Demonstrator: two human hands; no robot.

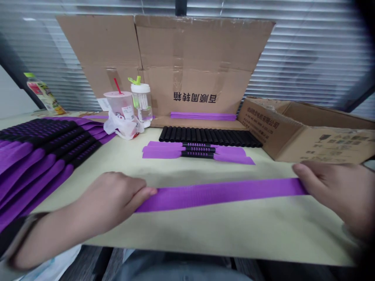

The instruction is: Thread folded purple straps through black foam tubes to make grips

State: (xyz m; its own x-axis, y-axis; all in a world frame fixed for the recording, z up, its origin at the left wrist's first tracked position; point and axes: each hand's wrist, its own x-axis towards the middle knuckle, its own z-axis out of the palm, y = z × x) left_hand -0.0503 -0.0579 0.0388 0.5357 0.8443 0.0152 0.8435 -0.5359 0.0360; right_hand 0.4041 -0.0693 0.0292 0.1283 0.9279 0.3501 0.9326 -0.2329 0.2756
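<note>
A flat purple strap (222, 194) stretches between my two hands above the front of the table. My left hand (117, 197) is closed on its left part, thumb on top. At the strap's right end, my right hand (336, 187) pinches it, slightly blurred. Beyond the strap lie a few purple straps with slotted black sleeves (197, 154) around their middles. Behind those, a row of black ribbed tubes (209, 136) lies side by side. More flat purple straps (203, 116) are stacked at the back, against the cardboard.
Many sleeved purple straps (58, 144) are piled at the left. A pink-lidded cup (118, 102) in a plastic bag, a water bottle (142, 101) and a drink bottle (45, 93) stand at the back left. An open cardboard box (293, 132) is at the right; upright cardboard (202, 50) stands behind.
</note>
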